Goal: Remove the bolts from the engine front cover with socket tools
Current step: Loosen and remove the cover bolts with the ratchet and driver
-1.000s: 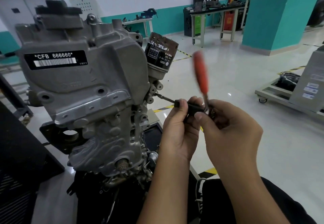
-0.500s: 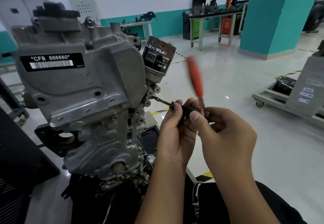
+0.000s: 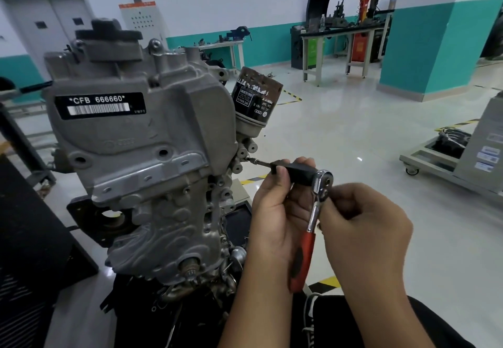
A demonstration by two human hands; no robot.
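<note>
Workshop floor behind, ratchet [image 3: 313, 211] handle now swung down, left hand [image 3: 275, 206] gripping socket [image 3: 299, 174], right hand [image 3: 364, 219] seemingly pinching ratchet.

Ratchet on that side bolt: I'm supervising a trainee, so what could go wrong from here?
1. The bit reaches the bolt at a slight slant; it may slip out and round the bolt's head.
2. The right hand pinches the ratchet near its head, and the red handle hangs free, so leverage is probably poor.
3. The left hand holds the black socket close to the engine; a slip could drive knuckles into the casting.
</note>
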